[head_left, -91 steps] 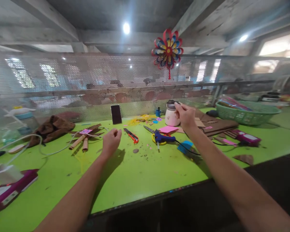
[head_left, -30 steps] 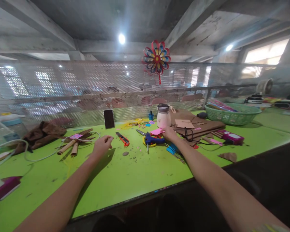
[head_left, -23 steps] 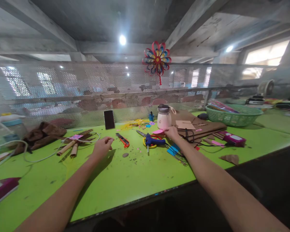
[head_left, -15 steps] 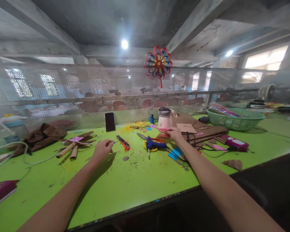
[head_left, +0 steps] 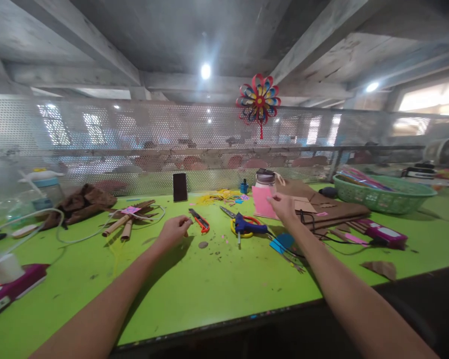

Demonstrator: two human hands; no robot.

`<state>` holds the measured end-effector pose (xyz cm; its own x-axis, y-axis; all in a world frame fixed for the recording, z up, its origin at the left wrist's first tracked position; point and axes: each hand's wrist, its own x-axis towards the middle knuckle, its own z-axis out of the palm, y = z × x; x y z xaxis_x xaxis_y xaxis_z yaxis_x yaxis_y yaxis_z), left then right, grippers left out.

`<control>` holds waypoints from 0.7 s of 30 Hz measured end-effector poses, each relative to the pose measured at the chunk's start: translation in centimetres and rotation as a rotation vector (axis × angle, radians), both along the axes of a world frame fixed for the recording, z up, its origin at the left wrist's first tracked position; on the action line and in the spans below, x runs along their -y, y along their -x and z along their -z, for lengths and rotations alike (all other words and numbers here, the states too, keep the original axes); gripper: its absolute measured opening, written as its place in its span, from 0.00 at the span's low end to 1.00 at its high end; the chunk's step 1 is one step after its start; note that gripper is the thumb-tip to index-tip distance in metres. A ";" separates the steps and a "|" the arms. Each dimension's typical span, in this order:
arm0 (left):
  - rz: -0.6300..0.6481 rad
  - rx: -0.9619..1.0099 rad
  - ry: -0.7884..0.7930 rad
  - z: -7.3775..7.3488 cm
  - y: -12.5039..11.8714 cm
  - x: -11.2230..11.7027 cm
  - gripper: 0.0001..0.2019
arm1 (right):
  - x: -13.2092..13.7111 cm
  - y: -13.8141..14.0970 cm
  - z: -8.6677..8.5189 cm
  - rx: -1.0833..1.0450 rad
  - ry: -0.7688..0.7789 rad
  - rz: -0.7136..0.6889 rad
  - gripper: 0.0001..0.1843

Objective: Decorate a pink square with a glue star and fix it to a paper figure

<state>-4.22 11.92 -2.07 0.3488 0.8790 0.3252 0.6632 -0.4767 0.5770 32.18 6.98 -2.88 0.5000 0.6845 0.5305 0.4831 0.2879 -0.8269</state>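
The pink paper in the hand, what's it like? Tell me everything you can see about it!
The bright pink, roughly rectangular sheet of paper looks thin, flat and plain. It is held nearly upright, its broad face toward the camera, in the grip of the bare right hand, which pinches it near the right edge. Behind it, the white bottle with a dark lid is partly hidden. Whether its lower edge touches anything, I can't tell.
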 end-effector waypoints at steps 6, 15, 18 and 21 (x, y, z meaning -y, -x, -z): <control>0.012 0.000 0.020 0.0 -0.2 0.1 0.15 | 0.5 0.3 -0.5 0.157 0.045 0.121 0.06; -0.001 -0.003 -0.002 0.1 -0.1 0.0 0.17 | 1.0 2.9 -0.8 0.256 -0.027 -0.028 0.13; 0.009 0.020 0.000 0.1 -0.2 0.1 0.19 | 1.0 4.1 -0.4 0.239 -0.029 -0.147 0.12; 0.046 0.039 0.010 0.3 -0.4 0.0 0.20 | 0.9 5.2 0.2 0.218 -0.008 -0.265 0.12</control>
<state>-3.78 11.88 -2.39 0.3761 0.8654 0.3310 0.6173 -0.5004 0.6070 27.01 6.03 -3.08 0.1794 0.7710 0.6110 0.5558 0.4330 -0.7096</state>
